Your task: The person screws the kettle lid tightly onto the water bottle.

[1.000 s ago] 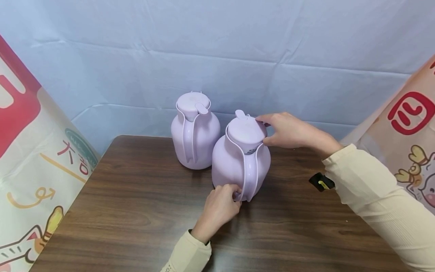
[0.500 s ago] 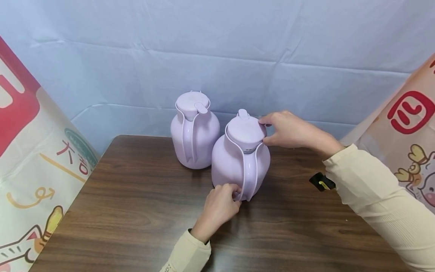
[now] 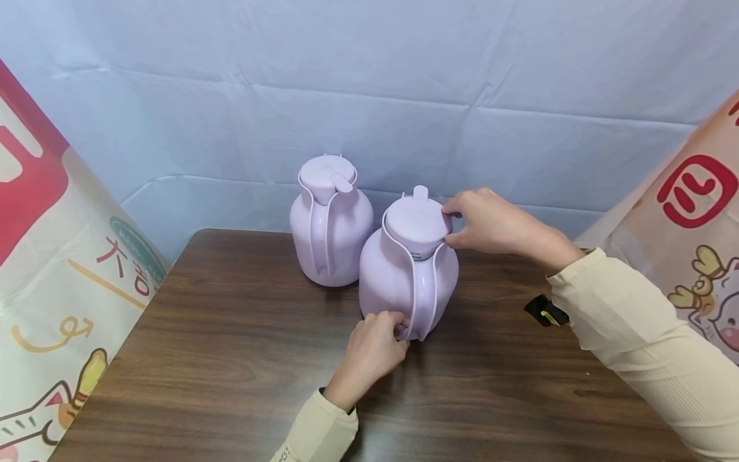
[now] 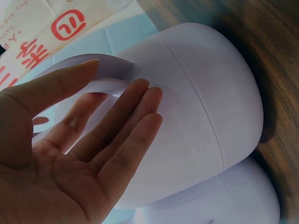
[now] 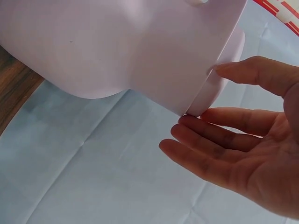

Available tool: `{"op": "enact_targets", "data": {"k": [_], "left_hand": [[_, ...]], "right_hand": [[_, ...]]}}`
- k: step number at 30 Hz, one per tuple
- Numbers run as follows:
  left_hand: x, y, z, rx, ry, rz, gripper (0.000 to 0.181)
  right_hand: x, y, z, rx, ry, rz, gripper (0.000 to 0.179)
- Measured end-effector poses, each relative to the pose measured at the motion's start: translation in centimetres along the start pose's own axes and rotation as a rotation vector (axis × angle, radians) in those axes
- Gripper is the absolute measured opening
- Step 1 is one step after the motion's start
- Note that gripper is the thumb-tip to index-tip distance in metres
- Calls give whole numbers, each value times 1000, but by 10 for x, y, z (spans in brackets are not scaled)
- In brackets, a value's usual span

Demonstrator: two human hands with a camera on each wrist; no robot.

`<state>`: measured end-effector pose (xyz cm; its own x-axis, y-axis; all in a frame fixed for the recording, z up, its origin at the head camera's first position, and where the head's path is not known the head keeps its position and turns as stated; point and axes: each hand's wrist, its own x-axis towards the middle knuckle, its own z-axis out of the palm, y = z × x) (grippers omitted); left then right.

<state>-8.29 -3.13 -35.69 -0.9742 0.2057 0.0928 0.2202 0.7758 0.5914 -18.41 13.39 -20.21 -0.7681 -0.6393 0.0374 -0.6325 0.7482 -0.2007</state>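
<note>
Two lilac thermal jugs stand upright on the table. My left hand [image 3: 376, 346] pinches the near jug's handle [image 3: 424, 295] close to its lower end; the left wrist view has thumb and index finger at the handle, the other fingers against the body [image 4: 187, 107]. Thumb and index finger of my right hand [image 3: 487, 221] pinch the right edge of that jug's round lid [image 3: 417, 221]. A small tab [image 3: 421, 192] on this lid points to the back. In the right wrist view the thumb lies at the lid's rim [image 5: 212, 93], with the lower fingers free of it.
The second jug [image 3: 331, 237] stands behind and left, close beside the near one, its lid tab turned toward its handle. A small black object with a yellow mark [image 3: 545, 310] shows by the right sleeve. Pale blue cloth [image 3: 369, 77] hangs behind the brown wooden table [image 3: 231, 359].
The near jug's lid has turned clockwise seen from above, its tab shifting to the right. My right index finger has moved slightly right with it; the left hand has stayed at the handle.
</note>
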Motion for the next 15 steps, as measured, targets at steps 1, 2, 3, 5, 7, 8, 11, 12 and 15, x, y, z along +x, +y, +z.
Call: {"op": "enact_targets", "data": {"k": [1, 2, 3, 5, 7, 8, 11, 12, 15], "left_hand": [[0, 0, 0, -1, 0, -1, 16], [0, 0, 0, -1, 0, -3, 16], [0, 0, 0, -2, 0, -3, 16], [0, 0, 0, 1, 2, -2, 16], [0, 0, 0, 2, 2, -3, 16], [0, 0, 0, 2, 1, -4, 16], [0, 0, 0, 0, -4, -10, 16], [0, 0, 0, -1, -5, -11, 16], [0, -1, 1, 2, -3, -11, 16]], "right_hand": [[0, 0, 0, -2, 3, 1, 5], [-1, 0, 0, -4, 5, 2, 5], [-1, 0, 0, -5, 6, 2, 5], [-1, 1, 0, -7, 11, 2, 5], [-2, 1, -1, -10, 14, 7, 7], [-2, 2, -1, -10, 12, 10, 8], [-2, 2, -1, -1, 5, 24, 7], [-2, 3, 0, 7, -1, 33, 13], [-1, 4, 0, 42, -30, 65, 42]]}}
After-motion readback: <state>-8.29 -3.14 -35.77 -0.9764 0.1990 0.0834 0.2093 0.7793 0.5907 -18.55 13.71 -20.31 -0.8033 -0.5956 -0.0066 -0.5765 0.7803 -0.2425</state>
